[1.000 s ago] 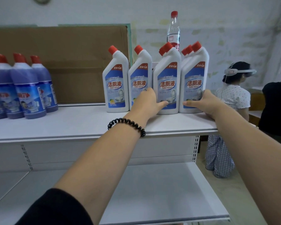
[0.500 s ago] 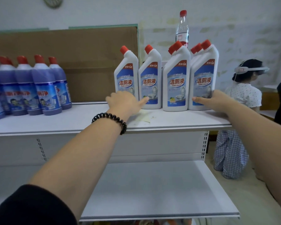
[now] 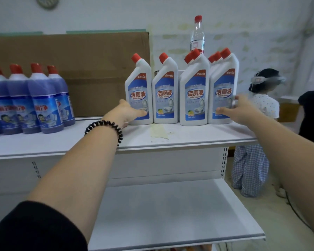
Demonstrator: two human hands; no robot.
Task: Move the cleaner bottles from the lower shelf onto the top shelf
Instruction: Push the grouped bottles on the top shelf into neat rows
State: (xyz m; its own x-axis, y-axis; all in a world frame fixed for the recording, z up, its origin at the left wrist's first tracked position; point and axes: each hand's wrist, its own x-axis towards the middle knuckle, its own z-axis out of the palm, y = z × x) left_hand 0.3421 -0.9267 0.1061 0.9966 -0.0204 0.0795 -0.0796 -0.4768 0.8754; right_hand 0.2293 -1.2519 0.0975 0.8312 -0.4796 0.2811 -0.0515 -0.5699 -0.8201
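Here, the white cleaner bottles stand upright in a close row on the top shelf, a person's left hand laid with straight, relaxed fingers against the front of the leftmost bottle. The right hand, blurred, touches the rightmost bottle; whether its fingers grip cannot be told. Well apart to the left, purple bottles stand before a cardboard sheet.
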